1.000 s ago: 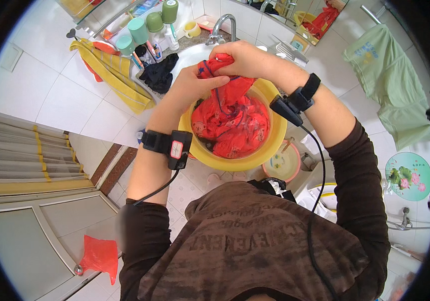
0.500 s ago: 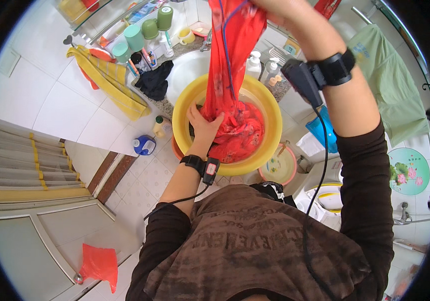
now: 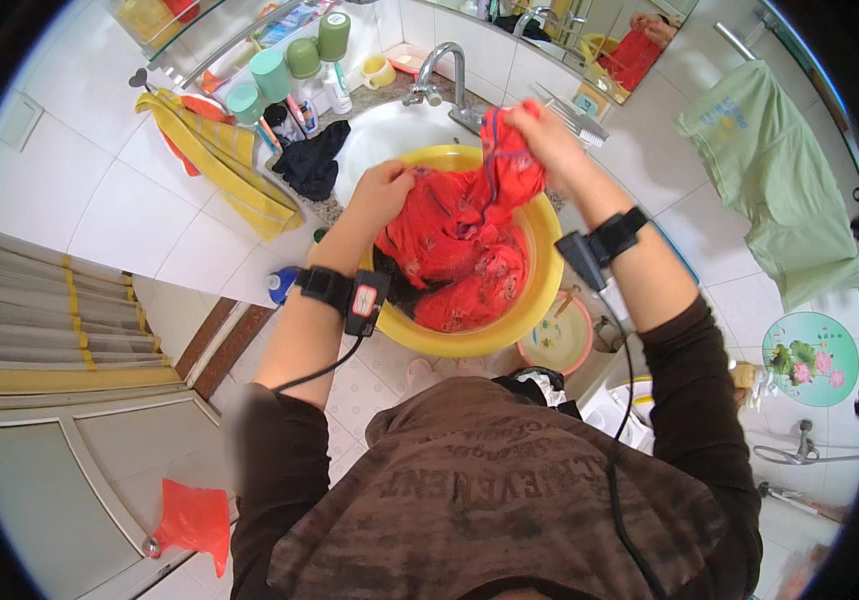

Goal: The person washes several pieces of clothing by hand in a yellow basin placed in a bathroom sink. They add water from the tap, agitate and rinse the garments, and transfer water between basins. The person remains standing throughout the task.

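A wet red garment [image 3: 444,215] with dark blue trim is stretched between my two hands above a yellow basin [image 3: 547,275]. My left hand [image 3: 381,195] is closed on its left edge, over the basin's far left rim. Higher and farther right, my right hand [image 3: 547,145] grips a bunched corner, slightly blurred by motion. The garment's lower part lies crumpled in the basin, in shallow water. Some dark cloth [image 3: 399,290] shows at the basin's left inside. Which kind of garment it is, I cannot tell.
Behind the basin stand a white sink [image 3: 394,130] and a metal faucet [image 3: 439,75]. Black cloth [image 3: 311,160] lies on the counter, near green cups [image 3: 269,75]. A yellow towel [image 3: 214,160] hangs at left. Below right is a pink-rimmed basin [image 3: 559,335]. Cables trail from both wrists.
My right hand has come down with the raised garment. My left hand has moved out of the basin to the far left rim and now grips the cloth. The faucet is uncovered.
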The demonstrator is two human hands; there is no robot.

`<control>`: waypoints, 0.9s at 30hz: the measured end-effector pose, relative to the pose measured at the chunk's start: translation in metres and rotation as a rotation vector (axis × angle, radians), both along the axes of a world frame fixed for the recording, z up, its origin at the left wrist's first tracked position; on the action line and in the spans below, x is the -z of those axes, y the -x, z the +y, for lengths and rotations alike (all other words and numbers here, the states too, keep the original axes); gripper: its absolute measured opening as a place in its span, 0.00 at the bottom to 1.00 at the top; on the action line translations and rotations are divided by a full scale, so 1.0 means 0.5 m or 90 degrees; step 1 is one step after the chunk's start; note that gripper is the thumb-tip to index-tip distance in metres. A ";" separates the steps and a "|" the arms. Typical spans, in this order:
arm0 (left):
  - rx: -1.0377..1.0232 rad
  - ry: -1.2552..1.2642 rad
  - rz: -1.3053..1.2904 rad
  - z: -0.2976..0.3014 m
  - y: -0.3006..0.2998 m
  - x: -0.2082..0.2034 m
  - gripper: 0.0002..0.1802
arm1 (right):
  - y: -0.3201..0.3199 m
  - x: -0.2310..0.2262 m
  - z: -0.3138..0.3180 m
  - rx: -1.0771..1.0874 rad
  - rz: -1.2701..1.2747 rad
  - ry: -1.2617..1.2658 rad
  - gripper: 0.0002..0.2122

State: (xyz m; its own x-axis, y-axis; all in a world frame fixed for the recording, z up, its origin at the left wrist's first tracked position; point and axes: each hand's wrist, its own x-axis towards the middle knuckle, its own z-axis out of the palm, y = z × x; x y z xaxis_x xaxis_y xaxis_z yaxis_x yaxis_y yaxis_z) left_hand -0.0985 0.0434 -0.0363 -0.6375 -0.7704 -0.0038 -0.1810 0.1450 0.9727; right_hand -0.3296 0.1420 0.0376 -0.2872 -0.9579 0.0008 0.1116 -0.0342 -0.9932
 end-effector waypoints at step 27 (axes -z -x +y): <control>0.195 0.111 -0.728 0.086 0.121 0.399 0.39 | -0.030 0.466 -0.020 -0.491 0.996 -0.456 0.19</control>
State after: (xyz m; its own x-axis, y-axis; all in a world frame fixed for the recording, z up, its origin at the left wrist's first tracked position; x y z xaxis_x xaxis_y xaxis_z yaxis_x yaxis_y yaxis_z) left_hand -0.1592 0.0866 -0.2358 -0.4901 -0.6333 -0.5990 -0.8634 0.4470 0.2338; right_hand -0.3145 0.1322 -0.1953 0.0132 -0.7974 -0.6034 -0.9999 -0.0137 -0.0039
